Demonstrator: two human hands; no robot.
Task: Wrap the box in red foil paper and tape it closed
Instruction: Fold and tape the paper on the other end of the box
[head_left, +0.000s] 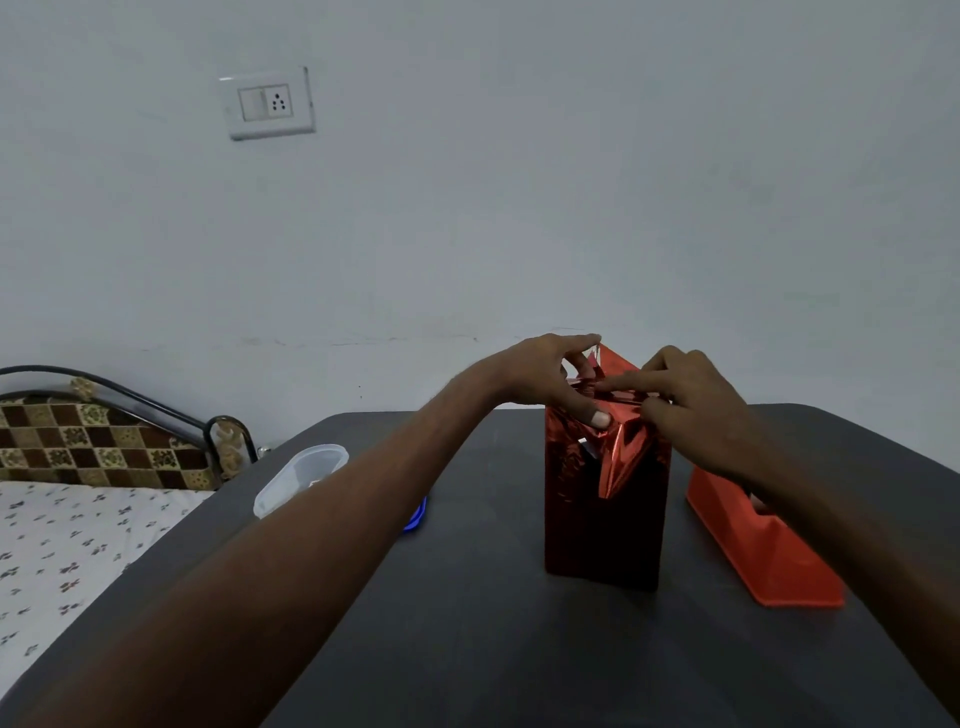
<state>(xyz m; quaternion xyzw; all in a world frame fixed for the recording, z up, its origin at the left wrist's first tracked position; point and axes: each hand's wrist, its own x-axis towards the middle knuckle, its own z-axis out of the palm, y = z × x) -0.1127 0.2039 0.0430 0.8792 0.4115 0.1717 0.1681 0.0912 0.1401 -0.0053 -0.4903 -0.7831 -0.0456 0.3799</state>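
Note:
A tall box (602, 525) covered in shiny red foil paper stands upright on the dark grey table (467, 623). At its top end the foil is gathered into loose flaps, and one triangular flap (615, 364) sticks up. My left hand (556, 382) grips the top left corner, thumb pressed down on the near face and fingers pinching foil above. My right hand (691, 400) holds the top right edge, its index finger laid across the folded foil toward the left hand. An orange-red tape dispenser (763, 551) sits just right of the box, partly behind my right forearm.
A clear plastic container (301, 478) lies on the table's left side, and a small blue object (417, 517) peeks from behind my left forearm. A bed with a floral sheet (67, 545) and chequered headboard stands at the left. A pale wall rises behind the table.

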